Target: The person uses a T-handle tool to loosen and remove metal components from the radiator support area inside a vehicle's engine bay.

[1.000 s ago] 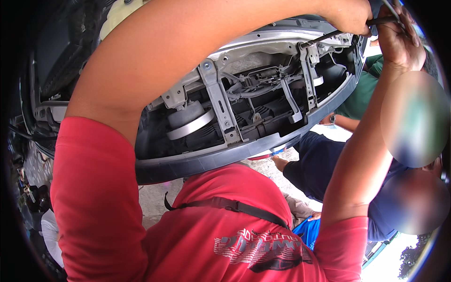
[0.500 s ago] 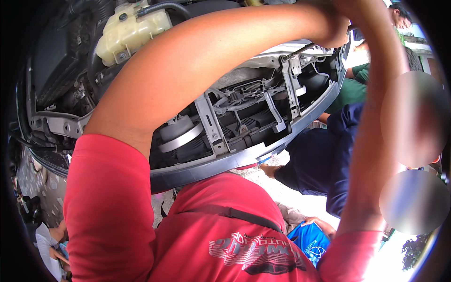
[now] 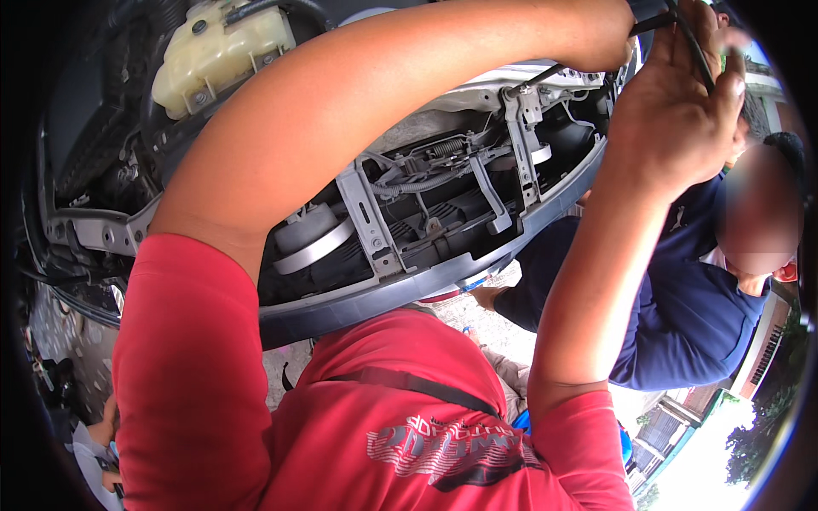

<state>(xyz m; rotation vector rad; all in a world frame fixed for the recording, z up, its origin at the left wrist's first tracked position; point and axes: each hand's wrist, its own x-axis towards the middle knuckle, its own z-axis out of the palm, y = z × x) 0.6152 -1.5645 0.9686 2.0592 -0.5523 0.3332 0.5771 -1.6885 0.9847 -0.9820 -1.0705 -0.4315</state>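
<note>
My left arm reaches across the front of a car with its body panels off. At the upper right, my left hand (image 3: 609,38) is wrapped round a thin dark rod (image 3: 545,75), whose lower end meets the top of a grey metal bracket (image 3: 522,140). Beside it my right hand (image 3: 669,132) has its palm showing and its thumb up. A slim black bar (image 3: 694,47) lies across that palm, between thumb and fingers; some fingertips are cut off by the picture's edge. Whether rod and bar are one tool I cannot tell.
A curved grey bumper beam (image 3: 409,285) runs close to my waist. Behind it sit a round silver-rimmed horn-like part (image 3: 315,247) and a second bracket (image 3: 368,217). A cream plastic reservoir (image 3: 213,64) stands at upper left. A person in a navy top (image 3: 690,315) is close on my right.
My right hand has come down and inward, so its palm and the black bar now show. My left hand stays on the rod. The person in navy shows more fully.
</note>
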